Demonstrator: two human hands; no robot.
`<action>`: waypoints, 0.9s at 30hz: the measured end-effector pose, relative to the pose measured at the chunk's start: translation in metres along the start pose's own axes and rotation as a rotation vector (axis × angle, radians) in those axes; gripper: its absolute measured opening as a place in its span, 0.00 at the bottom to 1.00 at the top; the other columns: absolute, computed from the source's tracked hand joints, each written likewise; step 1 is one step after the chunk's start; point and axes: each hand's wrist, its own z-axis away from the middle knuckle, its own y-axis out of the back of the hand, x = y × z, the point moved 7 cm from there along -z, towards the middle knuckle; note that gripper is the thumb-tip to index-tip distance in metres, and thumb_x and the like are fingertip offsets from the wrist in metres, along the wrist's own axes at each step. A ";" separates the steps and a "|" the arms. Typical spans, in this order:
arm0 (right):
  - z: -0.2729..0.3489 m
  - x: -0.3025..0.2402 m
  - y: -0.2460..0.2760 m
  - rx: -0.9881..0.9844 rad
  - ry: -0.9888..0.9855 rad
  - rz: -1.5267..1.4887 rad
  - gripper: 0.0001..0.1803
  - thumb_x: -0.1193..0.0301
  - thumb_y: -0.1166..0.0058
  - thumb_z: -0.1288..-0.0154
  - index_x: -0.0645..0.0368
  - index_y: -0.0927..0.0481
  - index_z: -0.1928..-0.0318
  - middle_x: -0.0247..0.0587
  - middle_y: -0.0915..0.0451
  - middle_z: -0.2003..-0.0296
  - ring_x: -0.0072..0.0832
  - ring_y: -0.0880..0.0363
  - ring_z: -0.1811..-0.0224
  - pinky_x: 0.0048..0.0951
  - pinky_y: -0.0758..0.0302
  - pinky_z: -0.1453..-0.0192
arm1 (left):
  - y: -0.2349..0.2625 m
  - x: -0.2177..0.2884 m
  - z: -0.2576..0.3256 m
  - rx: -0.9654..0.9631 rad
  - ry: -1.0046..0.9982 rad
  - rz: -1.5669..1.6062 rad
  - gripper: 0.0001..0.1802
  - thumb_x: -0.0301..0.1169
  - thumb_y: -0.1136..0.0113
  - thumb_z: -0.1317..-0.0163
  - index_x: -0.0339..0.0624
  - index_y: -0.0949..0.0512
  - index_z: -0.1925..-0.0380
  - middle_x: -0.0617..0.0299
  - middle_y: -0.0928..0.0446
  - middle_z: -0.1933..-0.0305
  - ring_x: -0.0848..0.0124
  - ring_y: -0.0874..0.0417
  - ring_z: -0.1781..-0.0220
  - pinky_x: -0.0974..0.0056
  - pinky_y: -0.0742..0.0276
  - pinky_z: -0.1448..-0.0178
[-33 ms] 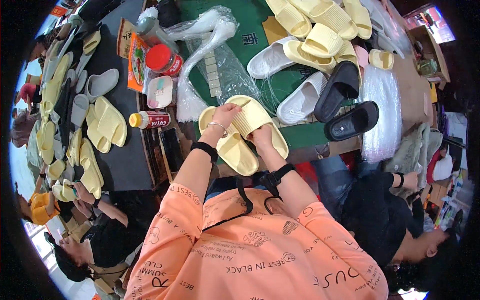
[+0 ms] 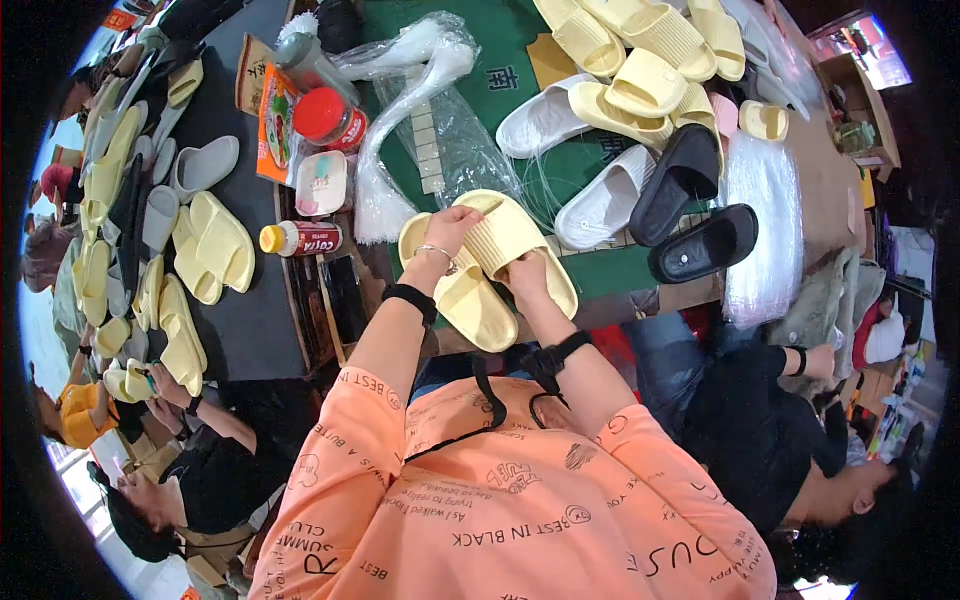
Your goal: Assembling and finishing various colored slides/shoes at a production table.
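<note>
A pair of pale yellow slippers [image 2: 525, 228] lies side by side at the near edge of the green table, heels toward me. My left hand [image 2: 452, 230] reaches across the left slipper. Its fingers are pinched together at the toe-side edge of the right slipper's ribbed strap, and whatever is between them is hidden or too small to name. From the heel side my right hand [image 2: 526, 272] has its fingers tucked under that same strap, gripping the slipper; the fingertips are hidden. Just beyond lie bundles of thin clear plastic strands [image 2: 385, 190] and a clear bag [image 2: 455, 150].
White slippers [image 2: 605, 197], black slippers [image 2: 703, 245] and a heap of yellow ones [image 2: 640, 70] lie to the right. A red-lidded jar [image 2: 328, 118] and yellow-capped bottle [image 2: 300, 239] stand left. Co-workers [image 2: 215, 485] sit on both sides; more slippers [image 2: 215, 245] cover the dark left table.
</note>
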 end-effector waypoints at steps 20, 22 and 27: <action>-0.008 -0.067 -0.061 -0.186 0.515 0.423 0.06 0.76 0.50 0.46 0.66 0.25 0.69 0.37 0.22 0.77 0.18 0.26 0.77 0.18 0.30 0.71 | 0.031 -0.008 0.022 0.089 -0.093 0.681 0.09 0.28 0.50 0.42 0.36 0.27 0.63 0.66 0.26 0.70 0.80 0.31 0.72 0.77 0.35 0.66; -0.009 -0.067 -0.061 -0.205 0.519 0.447 0.06 0.76 0.50 0.46 0.66 0.25 0.69 0.37 0.22 0.77 0.18 0.26 0.77 0.18 0.30 0.71 | 0.031 -0.006 0.022 0.045 -0.100 0.739 0.10 0.29 0.51 0.42 0.35 0.27 0.62 0.67 0.27 0.71 0.82 0.33 0.75 0.79 0.38 0.70; -0.006 -0.069 -0.065 -0.233 0.524 0.527 0.07 0.73 0.50 0.47 0.63 0.23 0.69 0.40 0.22 0.79 0.23 0.23 0.76 0.22 0.28 0.72 | 0.032 0.001 0.026 0.066 -0.093 0.702 0.11 0.29 0.52 0.41 0.35 0.28 0.60 0.68 0.30 0.75 0.84 0.39 0.81 0.81 0.45 0.78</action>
